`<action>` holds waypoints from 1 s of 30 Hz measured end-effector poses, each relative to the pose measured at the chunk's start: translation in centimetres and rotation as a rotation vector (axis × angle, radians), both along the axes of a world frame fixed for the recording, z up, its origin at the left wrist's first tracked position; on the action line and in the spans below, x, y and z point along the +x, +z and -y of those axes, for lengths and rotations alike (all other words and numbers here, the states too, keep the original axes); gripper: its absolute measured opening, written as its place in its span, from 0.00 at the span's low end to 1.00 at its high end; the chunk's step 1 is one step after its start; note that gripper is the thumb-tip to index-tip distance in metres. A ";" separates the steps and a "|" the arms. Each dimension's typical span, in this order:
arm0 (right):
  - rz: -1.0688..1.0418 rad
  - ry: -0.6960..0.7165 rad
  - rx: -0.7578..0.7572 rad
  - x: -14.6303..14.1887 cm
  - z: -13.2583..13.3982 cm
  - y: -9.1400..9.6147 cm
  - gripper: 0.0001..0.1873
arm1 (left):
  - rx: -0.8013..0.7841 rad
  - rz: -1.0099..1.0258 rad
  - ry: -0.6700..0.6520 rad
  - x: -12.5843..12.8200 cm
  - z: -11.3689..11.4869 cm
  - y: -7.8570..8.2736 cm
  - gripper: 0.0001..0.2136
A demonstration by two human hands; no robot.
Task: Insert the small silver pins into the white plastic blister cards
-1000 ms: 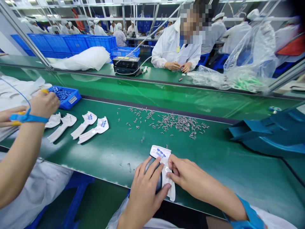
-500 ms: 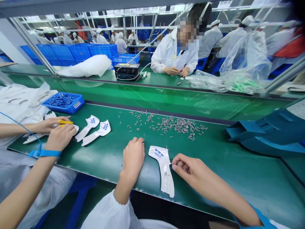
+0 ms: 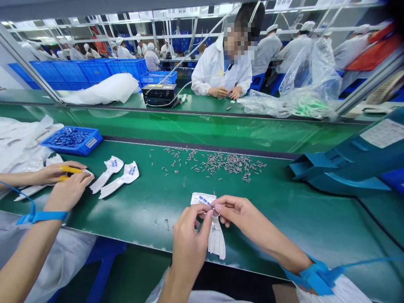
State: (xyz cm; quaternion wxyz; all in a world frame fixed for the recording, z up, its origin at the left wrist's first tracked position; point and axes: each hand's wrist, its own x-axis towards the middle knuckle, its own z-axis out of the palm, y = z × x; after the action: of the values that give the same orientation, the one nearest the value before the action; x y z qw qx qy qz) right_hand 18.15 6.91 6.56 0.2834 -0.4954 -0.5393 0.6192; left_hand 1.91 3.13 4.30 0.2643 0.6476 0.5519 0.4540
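A white plastic handle-shaped shell [image 3: 216, 243] with blue pieces at its upper end lies on the green table in front of me. Over its upper half my left hand [image 3: 193, 229] and my right hand [image 3: 235, 211] meet, thumbs and fingertips pinched together. Whatever sits between the fingertips is too small and too covered to name. The hands hide the middle of the shell. Beyond them, many small metal parts [image 3: 232, 163] are scattered across the table. A blue wrist strap [image 3: 315, 275] is on my right wrist.
At left a co-worker's hands [image 3: 71, 185] hold a yellow-handled tool [image 3: 70, 169] beside two more white shells [image 3: 121, 181]. A blue bin [image 3: 85, 147] of blue pieces stands behind. A large teal chute-like object [image 3: 334, 168] is at right; another person [image 3: 221, 71] sits opposite.
My left hand has moved right, from the table onto the shell, and now meets my right hand. My right hand has shifted from the shell's edge to over it. The view has turned slightly.
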 end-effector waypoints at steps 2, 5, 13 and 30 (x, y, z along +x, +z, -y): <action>-0.059 -0.003 -0.020 -0.3 0.0 0.2 0.23 | 0.127 -0.036 0.029 0.4 0.5 -0.3 0.04; -0.075 -0.004 -0.027 -0.3 0.0 0.5 0.23 | 0.258 -0.081 0.002 0.4 0.8 -0.6 0.06; 0.393 0.233 0.123 1.3 0.8 0.3 0.13 | 0.105 -0.330 -0.261 -1.4 1.7 -2.0 0.20; 0.617 0.405 0.209 1.3 1.2 -0.1 0.14 | 0.010 -0.464 -0.334 -1.3 2.0 -3.2 0.17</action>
State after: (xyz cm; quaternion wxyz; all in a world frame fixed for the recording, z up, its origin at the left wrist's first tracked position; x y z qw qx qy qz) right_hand 19.48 5.68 6.50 0.0287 -0.5106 -0.7464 0.4259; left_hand 0.63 1.16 1.06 0.1988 0.8174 0.4811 0.2467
